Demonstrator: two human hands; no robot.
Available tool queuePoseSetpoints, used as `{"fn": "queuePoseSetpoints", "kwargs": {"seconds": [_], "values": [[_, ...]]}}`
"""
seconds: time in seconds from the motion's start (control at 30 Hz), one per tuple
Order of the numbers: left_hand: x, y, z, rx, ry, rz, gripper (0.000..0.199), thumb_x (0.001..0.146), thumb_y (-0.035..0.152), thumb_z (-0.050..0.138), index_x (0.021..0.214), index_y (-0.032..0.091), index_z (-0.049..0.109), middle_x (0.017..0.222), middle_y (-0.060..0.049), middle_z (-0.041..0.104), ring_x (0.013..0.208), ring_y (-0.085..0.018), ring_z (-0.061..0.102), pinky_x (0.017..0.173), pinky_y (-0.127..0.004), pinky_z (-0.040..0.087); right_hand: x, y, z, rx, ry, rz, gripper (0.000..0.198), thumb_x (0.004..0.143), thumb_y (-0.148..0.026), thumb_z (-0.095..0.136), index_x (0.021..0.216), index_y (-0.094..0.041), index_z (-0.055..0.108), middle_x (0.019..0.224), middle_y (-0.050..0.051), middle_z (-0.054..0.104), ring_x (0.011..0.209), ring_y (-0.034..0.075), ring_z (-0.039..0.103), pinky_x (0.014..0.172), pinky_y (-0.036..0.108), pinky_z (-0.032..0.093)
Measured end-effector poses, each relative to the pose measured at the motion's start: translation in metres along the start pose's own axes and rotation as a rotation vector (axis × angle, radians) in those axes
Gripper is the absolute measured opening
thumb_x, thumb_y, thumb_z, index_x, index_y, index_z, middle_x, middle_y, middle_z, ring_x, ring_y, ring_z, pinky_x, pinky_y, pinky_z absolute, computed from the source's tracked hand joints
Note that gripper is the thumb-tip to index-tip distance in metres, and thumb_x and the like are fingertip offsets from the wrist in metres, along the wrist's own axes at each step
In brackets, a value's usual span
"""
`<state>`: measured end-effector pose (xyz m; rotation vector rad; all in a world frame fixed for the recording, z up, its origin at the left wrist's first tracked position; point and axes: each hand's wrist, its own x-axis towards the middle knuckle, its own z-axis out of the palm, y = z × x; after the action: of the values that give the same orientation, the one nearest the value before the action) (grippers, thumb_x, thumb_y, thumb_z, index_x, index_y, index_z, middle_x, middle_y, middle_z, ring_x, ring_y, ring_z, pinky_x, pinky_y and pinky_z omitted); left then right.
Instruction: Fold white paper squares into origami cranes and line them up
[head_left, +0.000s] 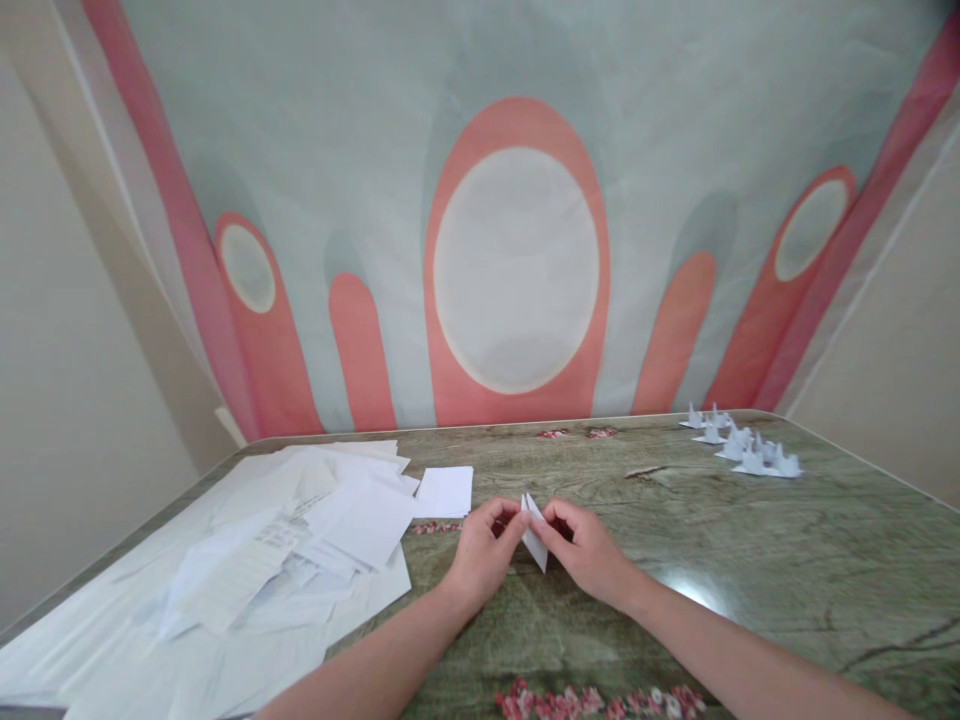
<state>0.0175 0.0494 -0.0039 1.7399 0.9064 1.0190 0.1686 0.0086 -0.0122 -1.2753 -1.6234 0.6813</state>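
Near the middle of the table, a small folded piece of white paper [535, 548] stands between my two hands, narrow and pointed at its upper end. My left hand [487, 545] pinches its left side with thumb and fingers. From the other side, my right hand [583, 545] grips the same paper, its thumb against the fold. The fingertips of both hands nearly meet at the upper part of the paper. Just beyond my left hand lies a small stack of square white sheets [445, 491].
A large, loose pile of white papers [360, 520] spreads over the left of the table [750, 560], some with print. Several folded white paper figures [750, 450] stand at the back right. A wall with a coral and green pattern [517, 120] rises behind the table.
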Motion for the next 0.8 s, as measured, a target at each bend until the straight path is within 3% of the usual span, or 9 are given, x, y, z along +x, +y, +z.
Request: {"fn": "queuePoseSetpoints", "kwargs": {"seconds": [0.33, 0.5, 0.8], "values": [[-0.0005, 0.0010, -0.0021, -0.061, -0.027, -0.010, 0.029, 0.080, 0.041, 0.054, 0.069, 0.014, 0.058, 0.063, 0.001, 0.054, 0.061, -0.012, 0.047, 0.058, -0.021, 0.038, 0.0004, 0.0010, 0.0003, -0.019, -0.061, -0.026, 0.025, 0.083, -0.034, 0.049, 0.064, -0.018, 0.047, 0.060, -0.003, 0.048, 0.057, 0.011, 0.042, 0.056, 0.023, 0.035], [0.0011, 0.0009, -0.0017, -0.100, -0.007, -0.016, 0.025, 0.077, 0.039, 0.058, 0.076, 0.015, 0.060, 0.070, -0.001, 0.058, 0.065, -0.013, 0.051, 0.062, -0.022, 0.041, 0.0009, 0.0027, 0.0008, 0.010, -0.090, -0.008, 0.025, 0.082, -0.034, 0.050, 0.063, -0.017, 0.048, 0.059, -0.003, 0.049, 0.057, 0.011, 0.042, 0.056, 0.023, 0.036], [0.0021, 0.0012, -0.0024, -0.077, 0.012, -0.027, 0.027, 0.079, 0.040, 0.054, 0.070, 0.015, 0.057, 0.064, 0.001, 0.053, 0.062, -0.012, 0.047, 0.059, -0.021, 0.039, 0.0006, 0.0029, 0.0009, 0.021, -0.119, 0.009, 0.027, 0.081, -0.037, 0.051, 0.062, -0.017, 0.050, 0.059, -0.003, 0.050, 0.057, 0.011, 0.043, 0.056, 0.022, 0.036]]}}
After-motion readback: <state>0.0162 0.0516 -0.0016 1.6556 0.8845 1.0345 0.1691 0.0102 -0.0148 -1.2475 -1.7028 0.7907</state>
